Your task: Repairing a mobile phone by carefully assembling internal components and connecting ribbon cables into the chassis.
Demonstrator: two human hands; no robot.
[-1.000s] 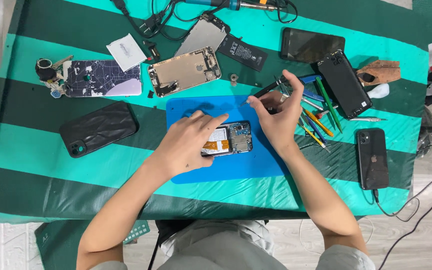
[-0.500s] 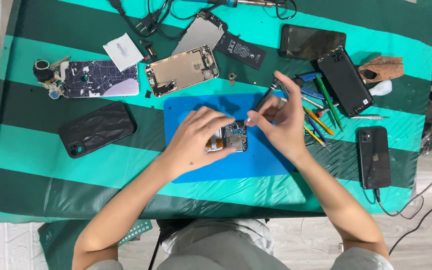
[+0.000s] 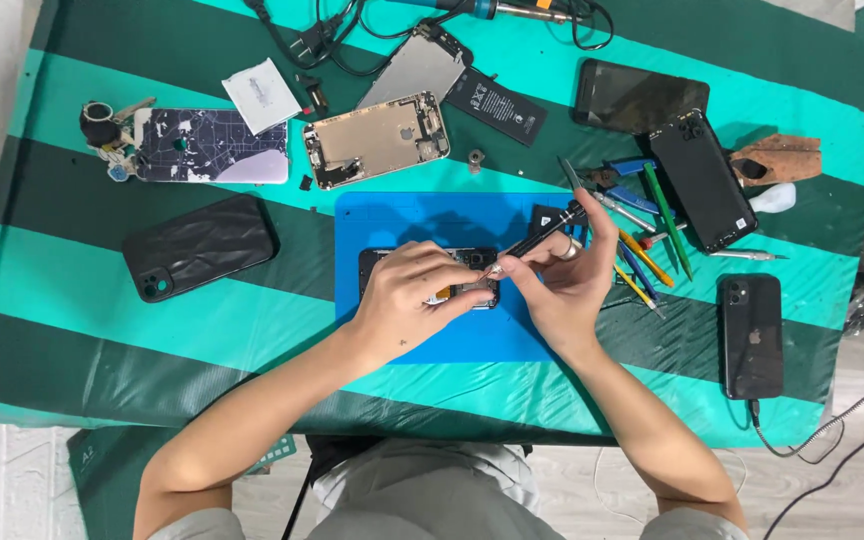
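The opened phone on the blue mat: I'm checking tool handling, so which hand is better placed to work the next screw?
Probably the right hand: it holds the dark screwdriver, tip at the opened phone. The left hand lies over the phone on the blue mat.

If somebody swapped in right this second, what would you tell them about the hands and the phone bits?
Left hand: pressing down on the opened phone on the blue mat, steadying it.
Right hand: gripping a dark screwdriver, tip at the phone's upper part.
Nearby: spare tools right of the mat, a gold phone shell and a battery above it.
Done: the phone's insides are exposed.
Left: work at the tip looks under way; the tiny part is too small to tell.
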